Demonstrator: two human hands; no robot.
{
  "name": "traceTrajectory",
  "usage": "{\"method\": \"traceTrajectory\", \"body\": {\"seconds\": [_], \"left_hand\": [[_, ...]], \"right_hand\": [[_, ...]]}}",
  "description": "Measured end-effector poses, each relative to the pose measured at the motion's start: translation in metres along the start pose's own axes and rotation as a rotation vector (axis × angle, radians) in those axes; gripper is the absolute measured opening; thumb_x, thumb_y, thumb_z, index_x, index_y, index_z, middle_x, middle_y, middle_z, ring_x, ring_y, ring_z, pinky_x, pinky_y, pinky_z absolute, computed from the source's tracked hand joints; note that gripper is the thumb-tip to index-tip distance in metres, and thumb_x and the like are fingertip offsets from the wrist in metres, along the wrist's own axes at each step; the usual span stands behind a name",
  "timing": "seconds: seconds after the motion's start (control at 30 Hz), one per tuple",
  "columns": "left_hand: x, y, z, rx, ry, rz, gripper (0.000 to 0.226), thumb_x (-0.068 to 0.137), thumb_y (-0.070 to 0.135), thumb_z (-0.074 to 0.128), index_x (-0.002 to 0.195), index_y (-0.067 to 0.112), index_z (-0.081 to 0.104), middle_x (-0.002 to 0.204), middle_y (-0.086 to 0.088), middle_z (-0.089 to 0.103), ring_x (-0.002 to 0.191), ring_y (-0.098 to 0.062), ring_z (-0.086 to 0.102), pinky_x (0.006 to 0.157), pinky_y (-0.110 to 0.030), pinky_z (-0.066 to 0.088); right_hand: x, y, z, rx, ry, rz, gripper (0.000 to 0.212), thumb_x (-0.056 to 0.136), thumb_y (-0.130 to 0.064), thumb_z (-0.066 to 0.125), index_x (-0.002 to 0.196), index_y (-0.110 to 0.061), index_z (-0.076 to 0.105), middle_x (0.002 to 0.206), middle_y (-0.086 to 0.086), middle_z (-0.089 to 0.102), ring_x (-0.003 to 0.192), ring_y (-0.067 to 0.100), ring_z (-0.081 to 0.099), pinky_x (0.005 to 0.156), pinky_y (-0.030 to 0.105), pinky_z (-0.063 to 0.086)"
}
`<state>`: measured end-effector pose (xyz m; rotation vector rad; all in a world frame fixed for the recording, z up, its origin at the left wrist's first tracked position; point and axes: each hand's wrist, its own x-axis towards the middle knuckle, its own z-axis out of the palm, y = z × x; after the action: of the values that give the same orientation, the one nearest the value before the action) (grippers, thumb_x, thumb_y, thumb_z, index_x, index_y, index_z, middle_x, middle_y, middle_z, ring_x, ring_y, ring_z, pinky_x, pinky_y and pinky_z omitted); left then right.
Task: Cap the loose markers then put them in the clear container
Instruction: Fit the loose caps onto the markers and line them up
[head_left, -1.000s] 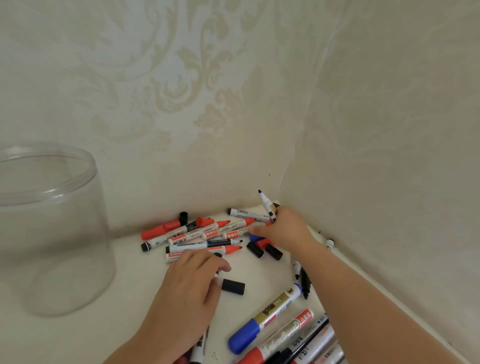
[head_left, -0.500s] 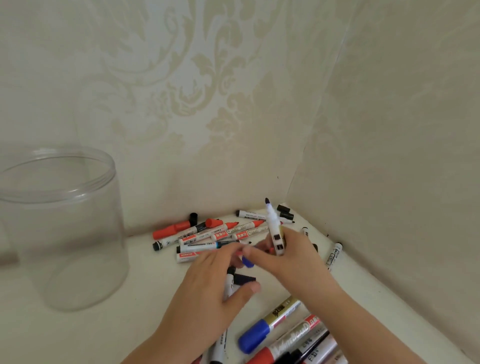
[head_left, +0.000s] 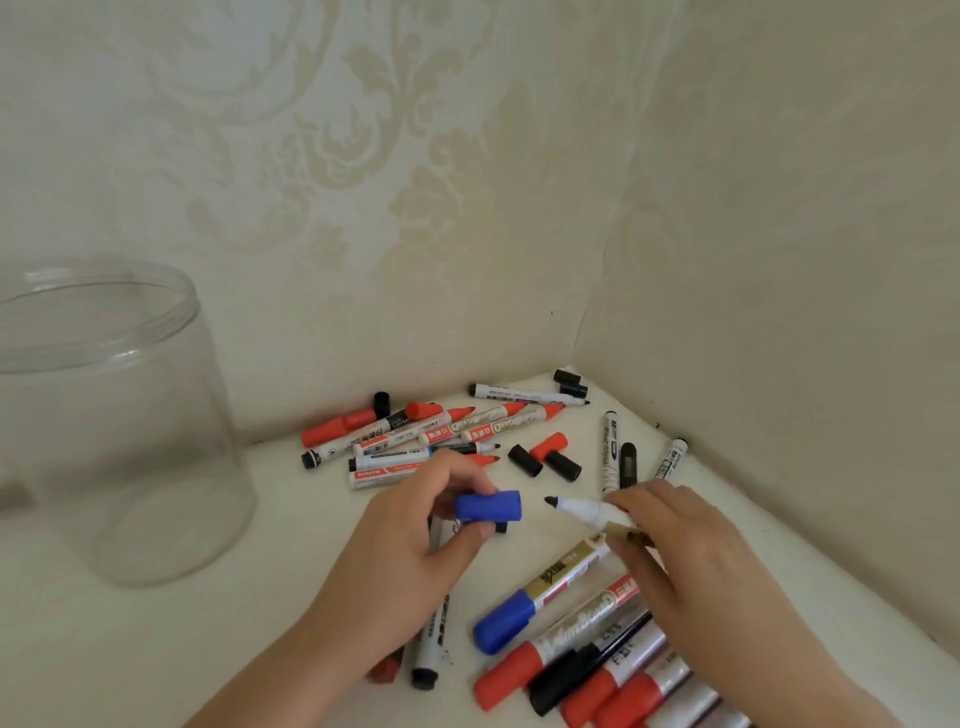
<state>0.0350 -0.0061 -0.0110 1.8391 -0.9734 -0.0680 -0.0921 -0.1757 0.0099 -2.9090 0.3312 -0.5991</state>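
Left hand: my left hand (head_left: 415, 540) pinches a blue cap (head_left: 488, 506) between thumb and fingers, its open end facing right.
Right hand: my right hand (head_left: 691, 540) grips an uncapped marker (head_left: 587, 510) by its barrel, dark tip pointing left at the cap, a small gap between them.
Container: the clear container (head_left: 111, 415) stands upright at the left on the white surface (head_left: 260, 597), well apart from both hands.
Far pile: red and black markers (head_left: 441, 431) lie bunched near the wall corner, with loose black and red caps (head_left: 545, 457) just beside them.
Near pile: capped blue, red and black markers (head_left: 566, 639) lie under my right forearm.
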Motion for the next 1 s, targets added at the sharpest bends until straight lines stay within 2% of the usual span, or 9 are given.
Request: {"method": "traceTrajectory", "body": {"seconds": [0.07, 0.13, 0.33, 0.47, 0.53, 0.67, 0.77, 0.83, 1.0], "left_hand": [[-0.001, 0.0, 0.001, -0.007, -0.021, 0.013, 0.029, 0.078, 0.013, 0.067, 0.085, 0.039, 0.054, 0.098, 0.026, 0.062, 0.093, 0.002, 0.06, 0.081, -0.006, 0.04], [-0.002, 0.0, 0.002, -0.003, -0.031, 0.026, 0.03, 0.078, 0.015, 0.067, 0.087, 0.04, 0.053, 0.099, 0.026, 0.062, 0.094, 0.003, 0.06, 0.082, -0.007, 0.041], [-0.003, 0.004, 0.0, 0.039, -0.069, 0.039, 0.03, 0.077, 0.017, 0.069, 0.088, 0.04, 0.054, 0.099, 0.027, 0.061, 0.093, 0.002, 0.059, 0.081, -0.006, 0.04], [-0.007, 0.016, 0.0, 0.145, -0.158, 0.102, 0.022, 0.08, 0.031, 0.063, 0.086, 0.046, 0.048, 0.107, 0.034, 0.047, 0.092, 0.004, 0.051, 0.077, -0.006, 0.038], [-0.006, 0.018, -0.001, 0.172, -0.186, 0.102, 0.013, 0.081, 0.044, 0.052, 0.092, 0.047, 0.046, 0.104, 0.037, 0.046, 0.088, 0.005, 0.05, 0.075, -0.006, 0.038], [-0.005, 0.015, -0.007, 0.246, -0.278, 0.127, 0.048, 0.073, 0.066, 0.023, 0.109, 0.044, 0.047, 0.084, 0.048, 0.046, 0.084, 0.016, 0.047, 0.069, -0.005, 0.036], [-0.007, 0.02, -0.008, 0.231, -0.331, 0.147, 0.03, 0.078, 0.064, 0.02, 0.095, 0.048, 0.039, 0.09, 0.052, 0.039, 0.084, 0.016, 0.046, 0.07, -0.005, 0.035], [-0.008, 0.024, -0.006, 0.239, -0.321, 0.164, 0.016, 0.078, 0.056, 0.021, 0.088, 0.049, 0.031, 0.094, 0.051, 0.035, 0.088, 0.017, 0.042, 0.074, -0.005, 0.034], [-0.01, 0.02, -0.004, 0.247, -0.287, 0.219, 0.014, 0.081, 0.057, 0.019, 0.088, 0.049, 0.028, 0.095, 0.047, 0.035, 0.093, 0.015, 0.04, 0.08, -0.004, 0.031]], "right_hand": [[-0.002, 0.004, 0.001, -0.113, 0.047, -0.039, 0.029, 0.069, -0.016, 0.075, 0.093, -0.027, 0.065, 0.073, -0.011, 0.063, 0.061, 0.015, 0.058, 0.055, 0.03, 0.046], [-0.002, 0.002, -0.001, -0.144, 0.087, -0.032, 0.034, 0.066, -0.017, 0.078, 0.095, -0.028, 0.066, 0.07, -0.011, 0.063, 0.062, 0.018, 0.059, 0.057, 0.033, 0.045], [-0.005, -0.002, -0.001, -0.235, 0.081, -0.057, 0.041, 0.06, -0.017, 0.083, 0.097, -0.027, 0.068, 0.069, -0.008, 0.063, 0.06, 0.02, 0.057, 0.055, 0.033, 0.044], [-0.005, -0.012, 0.0, -0.24, 0.125, -0.115, 0.047, 0.056, -0.014, 0.084, 0.099, -0.022, 0.066, 0.073, -0.006, 0.065, 0.063, 0.021, 0.06, 0.057, 0.031, 0.046], [-0.006, -0.013, -0.002, -0.106, 0.161, -0.1, 0.038, 0.059, -0.02, 0.083, 0.091, -0.02, 0.062, 0.073, -0.007, 0.064, 0.062, 0.017, 0.06, 0.055, 0.03, 0.049], [-0.008, -0.006, -0.018, 0.351, 0.046, -0.06, 0.026, 0.07, -0.048, 0.068, 0.09, -0.031, 0.067, 0.075, -0.016, 0.065, 0.067, 0.001, 0.06, 0.059, 0.01, 0.046], [-0.006, -0.005, -0.024, 0.659, -0.099, 0.013, 0.027, 0.067, -0.046, 0.072, 0.092, -0.038, 0.07, 0.077, -0.013, 0.068, 0.067, 0.007, 0.063, 0.056, 0.011, 0.045], [-0.005, -0.005, -0.023, 0.71, -0.1, 0.025, 0.024, 0.066, -0.048, 0.072, 0.089, -0.038, 0.071, 0.075, -0.008, 0.069, 0.066, 0.012, 0.062, 0.057, 0.021, 0.048], [-0.004, -0.009, -0.02, 0.745, -0.102, 0.092, 0.017, 0.064, -0.042, 0.072, 0.08, -0.037, 0.072, 0.067, -0.01, 0.066, 0.06, 0.011, 0.057, 0.054, 0.016, 0.042]]}}
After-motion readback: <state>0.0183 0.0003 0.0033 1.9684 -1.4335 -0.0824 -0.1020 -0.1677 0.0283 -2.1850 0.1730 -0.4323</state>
